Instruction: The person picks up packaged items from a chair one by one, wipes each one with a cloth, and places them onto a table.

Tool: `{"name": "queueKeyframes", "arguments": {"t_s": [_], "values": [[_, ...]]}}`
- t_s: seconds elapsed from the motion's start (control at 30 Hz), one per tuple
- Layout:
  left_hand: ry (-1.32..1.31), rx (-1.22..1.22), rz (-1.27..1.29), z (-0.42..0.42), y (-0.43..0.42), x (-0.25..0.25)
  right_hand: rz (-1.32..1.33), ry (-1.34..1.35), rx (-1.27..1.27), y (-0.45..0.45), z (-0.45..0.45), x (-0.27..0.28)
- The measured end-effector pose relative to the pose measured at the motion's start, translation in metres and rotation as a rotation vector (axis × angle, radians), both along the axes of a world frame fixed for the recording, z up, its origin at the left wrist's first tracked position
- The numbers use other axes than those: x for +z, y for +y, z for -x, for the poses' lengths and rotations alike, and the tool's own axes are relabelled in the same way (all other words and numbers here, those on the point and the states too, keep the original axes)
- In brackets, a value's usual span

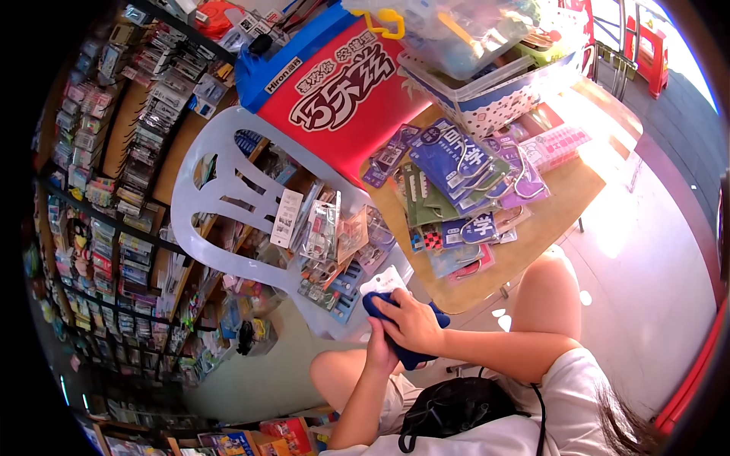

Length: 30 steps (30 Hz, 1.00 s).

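Note:
Both hands are closed on a dark blue cloth item [413, 357] above my lap, with a white card [385, 282] at its upper end. My right hand [414, 323] lies across the top of the cloth, fingers bent over it. From below and to the left, my left hand [379, 348] grips its edge, thumb up. Whether the cloth is a pair of socks or gloves I cannot tell. Just beyond my hands, a wooden table [559, 201] bears a pile of packets, with a blue packet [449, 163] on top and a purple packet [526, 178] beside it.
A pale plastic chair [228, 254] at the left holds several packaged goods. A red and blue box [334, 95] stands behind it. On the table's far side is a patterned basket [494, 106]. Shelves of small goods [144, 152] line the left. A black bag [460, 406] rests on my lap.

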State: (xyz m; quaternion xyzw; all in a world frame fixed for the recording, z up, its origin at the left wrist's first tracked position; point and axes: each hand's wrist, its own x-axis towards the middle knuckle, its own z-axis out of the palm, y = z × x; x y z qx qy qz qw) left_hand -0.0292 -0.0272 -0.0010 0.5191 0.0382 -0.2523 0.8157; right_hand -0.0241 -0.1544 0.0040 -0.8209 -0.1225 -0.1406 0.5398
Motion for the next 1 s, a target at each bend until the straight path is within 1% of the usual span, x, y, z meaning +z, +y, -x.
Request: {"name": "queueKeyframes", "arguments": {"t_s": [0.03,0.07,0.17,0.2,0.27,0.3,0.33,0.37,0.4,0.43,0.47,0.5,0.53,0.57,0.6,0.63,0.67,0.7,0.73,0.77,0.8,0.83,0.87,0.9,0.93,1.0], "values": [[0.027,0.046,-0.02,0.004,0.001,-0.005,-0.037,0.072,-0.015,-0.003,-0.003,0.005],[0.054,0.092,-0.041,0.008,0.004,-0.01,-0.085,0.058,-0.032,-0.004,-0.008,0.002],[-0.062,0.078,-0.27,0.019,0.023,-0.032,-0.253,0.047,-0.061,0.001,-0.029,-0.024],[-0.042,0.09,-0.228,0.023,0.029,-0.031,-0.343,0.052,-0.102,0.008,-0.035,-0.035],[-0.006,0.119,-0.146,0.029,0.042,-0.024,-0.344,0.18,-0.046,0.011,-0.043,-0.055],[0.017,0.181,-0.137,0.031,0.044,-0.016,-0.405,0.359,-0.016,0.01,-0.045,-0.055],[0.015,0.194,-0.069,0.031,0.045,-0.007,-0.461,0.538,0.014,0.009,-0.046,-0.054],[0.012,0.206,-0.001,0.032,0.045,0.003,-0.372,0.618,0.065,0.012,-0.05,-0.067],[0.01,0.218,0.067,0.031,0.044,0.012,-0.539,0.717,0.103,0.012,-0.047,-0.062],[0.012,0.272,-0.016,0.03,0.047,0.01,-0.705,0.818,0.144,0.01,-0.042,-0.052],[-0.016,0.234,-0.257,0.027,0.047,0.006,-0.868,0.917,0.186,0.008,-0.04,-0.044],[-0.043,0.191,-0.497,0.023,0.044,0.002,-0.984,0.975,0.289,0.008,-0.039,-0.04],[-0.068,0.142,-0.736,0.019,0.04,-0.006,-1.006,0.959,0.325,0.006,-0.036,-0.031],[-0.266,0.179,-0.699,0.023,0.041,-0.026,-1.031,0.943,0.355,0.003,-0.03,-0.02],[-0.256,0.196,-0.552,0.024,0.029,-0.023,-1.059,0.924,0.379,0.0,-0.028,-0.013],[-0.242,0.209,-0.404,0.025,0.012,-0.011,-0.994,0.855,0.364,0.004,-0.026,-0.015],[-0.224,0.223,-0.257,0.027,-0.002,-0.001,-0.754,0.626,0.258,0.007,-0.021,-0.022],[-0.127,0.225,-0.11,0.028,-0.01,0.005,-0.511,0.402,0.158,0.008,-0.017,-0.022],[-0.073,0.258,-0.071,0.024,-0.013,0.008,-0.267,0.178,0.063,0.009,-0.015,-0.021],[-0.021,0.291,-0.033,0.019,-0.013,0.012,-0.199,0.137,0.095,0.008,-0.006,-0.019],[0.03,0.322,0.005,0.015,-0.011,0.016,-0.071,0.049,0.175,0.005,0.001,-0.011],[0.066,0.326,0.043,0.006,-0.001,0.016,-0.071,-0.053,0.217,0.006,0.008,-0.008],[-0.051,0.242,0.108,0.003,0.008,0.02,-0.07,-0.153,0.258,0.008,0.013,-0.007],[-0.034,0.219,0.167,0.002,0.007,0.019,-0.06,-0.184,0.237,0.009,0.011,-0.009],[-0.016,0.199,0.224,0.002,0.007,0.018,-0.045,-0.145,0.174,0.01,0.01,-0.01],[-0.021,0.283,0.061,0.005,-0.003,0.012,-0.013,-0.071,0.05,0.007,0.004,-0.008]]}}
